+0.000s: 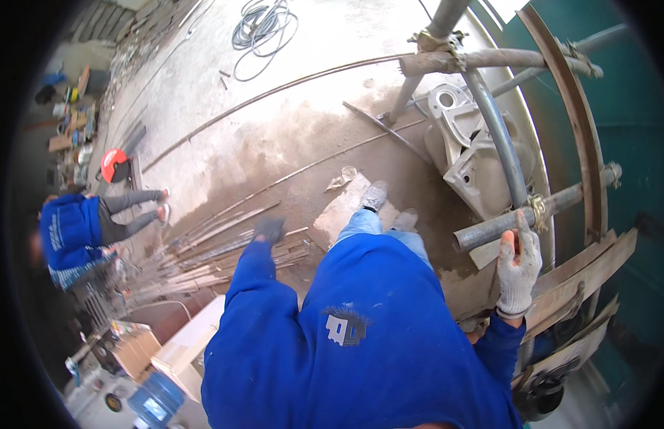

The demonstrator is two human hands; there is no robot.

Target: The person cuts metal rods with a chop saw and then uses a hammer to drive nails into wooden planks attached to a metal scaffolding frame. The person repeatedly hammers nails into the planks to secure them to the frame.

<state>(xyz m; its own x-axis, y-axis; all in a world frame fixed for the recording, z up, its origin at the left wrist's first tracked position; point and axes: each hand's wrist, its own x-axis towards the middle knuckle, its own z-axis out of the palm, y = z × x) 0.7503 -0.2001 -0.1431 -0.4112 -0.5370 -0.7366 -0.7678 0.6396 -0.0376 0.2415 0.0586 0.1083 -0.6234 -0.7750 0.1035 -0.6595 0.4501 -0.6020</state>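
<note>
A pale grey concrete floor [332,43] fills most of the ground, stained darker and dusty toward the wearer's feet, and bordered on the right by a dark green wall [639,129]. Along that side stands a scaffold-like frame of round metal tubes and rusty brown angle iron [578,129], with long, flat weathered boards [578,282] below it. Beyond the frame's near tubes rest large pale grey metal castings [482,168] with round holes. On the left, a loose heap of long thin metal bars [225,250] spreads across the floor, and a co-worker in a bright blue top [71,229] bends over beside it. Lower left are brown cardboard boxes [135,350] and a translucent blue plastic water bottle [157,400]. A coil of dark hose [260,28] lies at the top. At the right, a grey round steel pipe [482,230] juts out, open end toward the middle; the white-gloved right hand [518,268] is just beside it, index finger extended, thumb apart, though contact is unclear. The dark grey-gloved left hand [269,229] appears over the bars, too blurred to tell its finger position or whether it holds anything.
</note>
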